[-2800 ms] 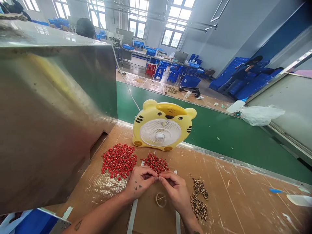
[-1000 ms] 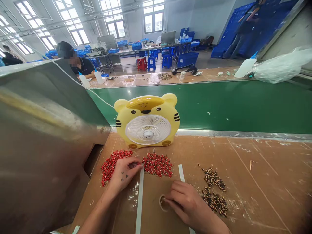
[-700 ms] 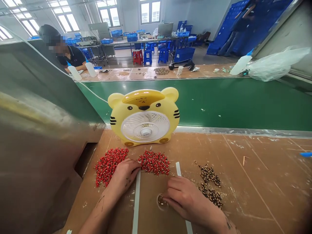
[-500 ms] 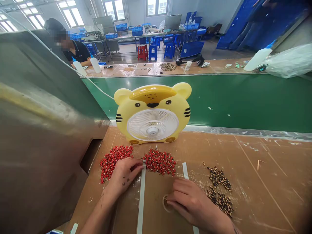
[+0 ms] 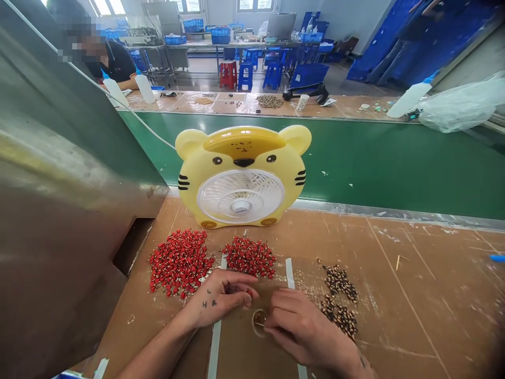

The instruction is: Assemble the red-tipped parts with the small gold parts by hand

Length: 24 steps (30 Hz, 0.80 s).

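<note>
My left hand (image 5: 223,295) pinches a small red bead-like piece (image 5: 248,292) between thumb and fingers, just above the front of the right red heap. My right hand (image 5: 302,323) is closed around a thin pale stick (image 5: 259,323), mostly hidden by the fingers. The stick's tip reaches into a small round clear dish (image 5: 253,330) on the brown board between two pale tape strips. Two heaps of small red pieces with metallic ends lie beyond my left hand: a larger left heap (image 5: 179,263) and a smaller right heap (image 5: 249,257). Small black-and-gold pieces (image 5: 341,284) lie right of my right hand.
A yellow animal-faced fan (image 5: 241,179) stands behind the heaps, its cord running left. A big metal housing (image 5: 74,200) walls off the left. Behind the green partition (image 5: 374,163), white bottles (image 5: 412,99) stand on another bench, where a person (image 5: 114,63) sits.
My left hand has moved from between the red heaps toward the dish, carrying a red piece. The right hand stays by the dish. The view has tilted slightly downward.
</note>
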Available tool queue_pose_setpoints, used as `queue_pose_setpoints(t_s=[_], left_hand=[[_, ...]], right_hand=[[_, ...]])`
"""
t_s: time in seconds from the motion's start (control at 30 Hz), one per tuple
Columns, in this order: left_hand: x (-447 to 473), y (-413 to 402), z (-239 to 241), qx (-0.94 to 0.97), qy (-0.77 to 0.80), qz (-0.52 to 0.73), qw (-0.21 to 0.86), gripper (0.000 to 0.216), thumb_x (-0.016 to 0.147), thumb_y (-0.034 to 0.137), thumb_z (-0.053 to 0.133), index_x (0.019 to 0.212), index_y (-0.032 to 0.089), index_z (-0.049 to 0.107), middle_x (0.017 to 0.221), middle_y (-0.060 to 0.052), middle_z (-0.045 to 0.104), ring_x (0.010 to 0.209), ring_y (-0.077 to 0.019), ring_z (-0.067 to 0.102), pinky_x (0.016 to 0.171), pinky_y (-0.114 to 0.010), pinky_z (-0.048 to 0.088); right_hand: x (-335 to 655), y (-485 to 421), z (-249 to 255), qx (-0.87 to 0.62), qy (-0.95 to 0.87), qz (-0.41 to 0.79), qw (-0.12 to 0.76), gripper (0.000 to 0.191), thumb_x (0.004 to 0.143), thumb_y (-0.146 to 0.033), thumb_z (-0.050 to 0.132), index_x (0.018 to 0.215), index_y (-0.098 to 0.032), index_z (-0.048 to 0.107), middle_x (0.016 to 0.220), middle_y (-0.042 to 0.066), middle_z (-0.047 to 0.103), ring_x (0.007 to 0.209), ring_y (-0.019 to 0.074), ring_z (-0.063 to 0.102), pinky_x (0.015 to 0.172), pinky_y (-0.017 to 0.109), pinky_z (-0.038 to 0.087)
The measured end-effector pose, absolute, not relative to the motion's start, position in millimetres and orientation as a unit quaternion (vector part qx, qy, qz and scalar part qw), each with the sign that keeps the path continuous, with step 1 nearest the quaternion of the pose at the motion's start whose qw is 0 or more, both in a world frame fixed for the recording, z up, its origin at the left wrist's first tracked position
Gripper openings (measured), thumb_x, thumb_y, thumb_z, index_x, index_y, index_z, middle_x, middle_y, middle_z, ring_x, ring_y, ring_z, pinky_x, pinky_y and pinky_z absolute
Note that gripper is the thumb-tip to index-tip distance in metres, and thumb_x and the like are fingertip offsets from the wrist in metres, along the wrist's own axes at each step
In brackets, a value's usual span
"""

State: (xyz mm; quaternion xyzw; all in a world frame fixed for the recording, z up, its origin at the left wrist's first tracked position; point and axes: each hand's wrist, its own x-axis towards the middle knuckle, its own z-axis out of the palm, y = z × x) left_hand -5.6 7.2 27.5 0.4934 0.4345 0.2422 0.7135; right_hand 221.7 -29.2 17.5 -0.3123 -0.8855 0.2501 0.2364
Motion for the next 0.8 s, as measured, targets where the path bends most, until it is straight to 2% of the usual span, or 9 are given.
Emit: queue_pose_setpoints(t_s=[0.1,0.23,0.37,0.67,0.8], left_hand=[[-7.1,7.9,22.7,0.485,0.451,0.251,0.705,0.024,0.073,0.027,0.075,0.091,0.011,0.078,0.075,-0.008,0.077,0.057,-0.0143,0.065,0.057,-0.023,0.05],[-8.7,9.5,17.9,0.536,0.461,0.253,0.66,0.014,0.071,0.022,0.076,0.082,0.014,0.081,0.079,-0.008,0.078,0.07,-0.0159,0.067,0.064,-0.022,0.048],[-5.7,9.3,14.5,0.509,0.448,0.255,0.689,0.015,0.073,0.023,0.074,0.083,0.014,0.08,0.071,-0.006,0.076,0.061,-0.0144,0.065,0.059,-0.022,0.046],[-2.5,14.8,18.2,0.541,0.465,0.28,0.642,0.016,0.069,0.026,0.077,0.081,0.016,0.082,0.084,-0.008,0.078,0.075,-0.0187,0.067,0.068,-0.024,0.047],[-2.4,15.2,20.1,0.557,0.473,0.253,0.634,0.018,0.074,0.026,0.073,0.085,0.015,0.081,0.085,-0.009,0.079,0.077,-0.0196,0.068,0.067,-0.025,0.046]], right_hand=[[221.2,-28.9,17.2,-0.323,-0.884,0.233,0.247,0.015,0.095,-0.017,0.05,0.084,-0.018,0.061,0.073,0.003,0.057,0.07,0.0166,0.049,0.07,0.029,0.038],[223.9,-28.8,16.1,-0.315,-0.886,0.241,0.242,0.016,0.095,-0.019,0.051,0.082,-0.018,0.061,0.072,0.002,0.057,0.07,0.0166,0.049,0.07,0.029,0.039],[225.5,-28.3,15.9,-0.317,-0.887,0.232,0.244,0.016,0.096,-0.018,0.051,0.084,-0.018,0.061,0.073,0.003,0.057,0.07,0.0167,0.049,0.068,0.029,0.038],[223.4,-27.6,18.4,-0.312,-0.889,0.241,0.233,0.017,0.095,-0.017,0.05,0.081,-0.018,0.061,0.072,0.003,0.057,0.069,0.0165,0.049,0.067,0.029,0.038],[231.0,-28.7,20.1,-0.317,-0.853,0.298,0.287,0.012,0.092,-0.017,0.055,0.082,-0.018,0.061,0.069,0.002,0.058,0.066,0.0152,0.051,0.062,0.027,0.038]])
